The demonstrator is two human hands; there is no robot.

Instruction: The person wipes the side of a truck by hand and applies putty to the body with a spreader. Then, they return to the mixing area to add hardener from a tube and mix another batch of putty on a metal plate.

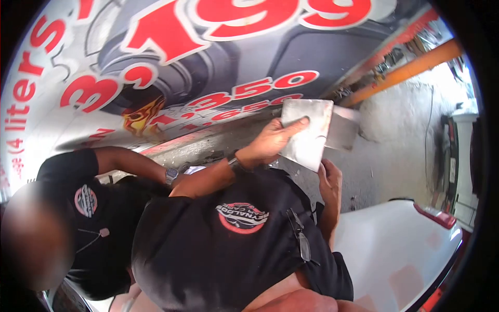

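My left hand (275, 139) grips a flat, silvery metal plate (307, 130), with the thumb lying across its face and the fingers behind it. A second, darker plate (343, 129) shows behind its right edge, slightly blurred; whether the two are joined I cannot tell. At the plate's lower right corner, my right hand (330, 182) has its fingers bent together against the edge. Part of its fingertips is hidden. Both hands are in front of my black shirt (208, 249), where glasses (303, 244) hang.
A co-worker in a black shirt (104, 229) stands close on the left, one arm reaching toward my left forearm. Behind is a large printed banner (228, 62). A white car (384, 249) is at the lower right, and an orange beam (405, 73) at the upper right.
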